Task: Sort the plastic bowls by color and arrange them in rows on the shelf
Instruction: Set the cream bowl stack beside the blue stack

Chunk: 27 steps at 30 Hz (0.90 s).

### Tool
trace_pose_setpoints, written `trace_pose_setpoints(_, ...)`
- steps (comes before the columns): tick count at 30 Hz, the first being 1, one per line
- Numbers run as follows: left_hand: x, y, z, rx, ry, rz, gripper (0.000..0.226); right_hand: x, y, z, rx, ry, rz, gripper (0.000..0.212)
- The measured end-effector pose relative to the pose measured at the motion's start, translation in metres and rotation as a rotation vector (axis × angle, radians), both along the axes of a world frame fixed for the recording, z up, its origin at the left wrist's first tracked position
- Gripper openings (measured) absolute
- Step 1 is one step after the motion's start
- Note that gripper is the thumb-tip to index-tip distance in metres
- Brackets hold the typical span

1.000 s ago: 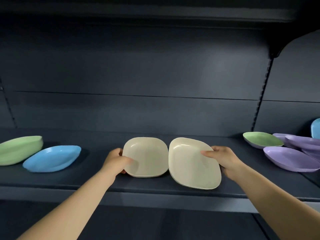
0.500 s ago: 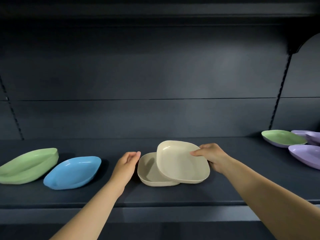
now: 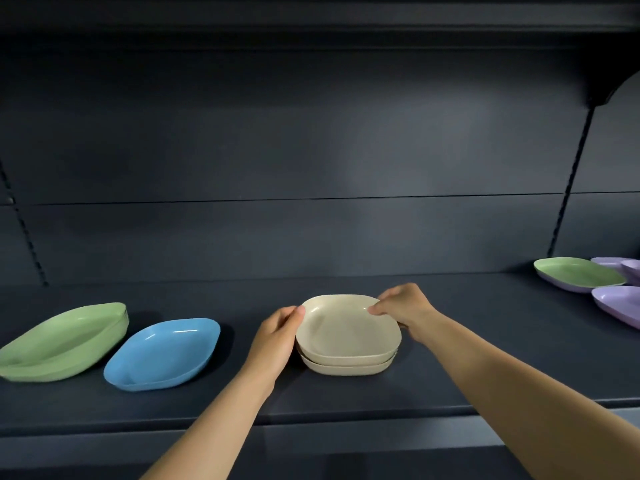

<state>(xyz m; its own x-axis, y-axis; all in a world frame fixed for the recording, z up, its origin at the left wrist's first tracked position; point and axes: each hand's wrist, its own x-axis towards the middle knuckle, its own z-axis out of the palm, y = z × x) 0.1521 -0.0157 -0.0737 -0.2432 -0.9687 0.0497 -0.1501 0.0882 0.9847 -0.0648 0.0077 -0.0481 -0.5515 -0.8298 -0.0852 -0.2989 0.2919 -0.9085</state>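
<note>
- Head view, stack: two cream bowls [image 3: 348, 336] sit nested, one inside the other, mid-shelf toward the front edge of the shelf [image 3: 346, 403]. The stack lies directly between your two hands.
- Head view, left hand [image 3: 277, 336]: it rests against the stack's left rim, fingers loosely curved, thumb tip touching the upper bowl's edge. It steadies the stack and does not wrap it.
- Head view, right hand [image 3: 403, 306]: it pinches the far-right rim of the upper bowl, fingers narrow. Both hands touch the stack, so neither is nearer.
- Head view, neighbours: the blue bowl [image 3: 162, 353] lies just left of your left hand, and the green bowls [image 3: 64, 341] further left. On the far right, well apart, a green bowl [image 3: 578, 273] sits on a purple one, beside other purple bowls [image 3: 618, 306].
- Judgement: the cream group appears settled. The misplaced green bowl lies to your right, so your right hand is the better placed to reach it.
</note>
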Motion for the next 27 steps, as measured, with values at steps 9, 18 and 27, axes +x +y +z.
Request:
trace_pose_setpoints(9,-0.002,-0.005,-0.004,-0.033,-0.07,-0.023,0.035,0.013,0.024,-0.027,-0.09,-0.013,0.117,0.035)
trace_pose_setpoints(18,0.0,-0.01,-0.007,-0.022,-0.111,-0.045,0.051,0.017,0.02,-0.025,-0.028,0.084,0.216,0.046)
trace_pose_setpoints(27,0.002,-0.009,-0.006,-0.016,-0.137,-0.076,0.069,0.02,0.028,-0.019,-0.032,0.049,0.184,0.048)
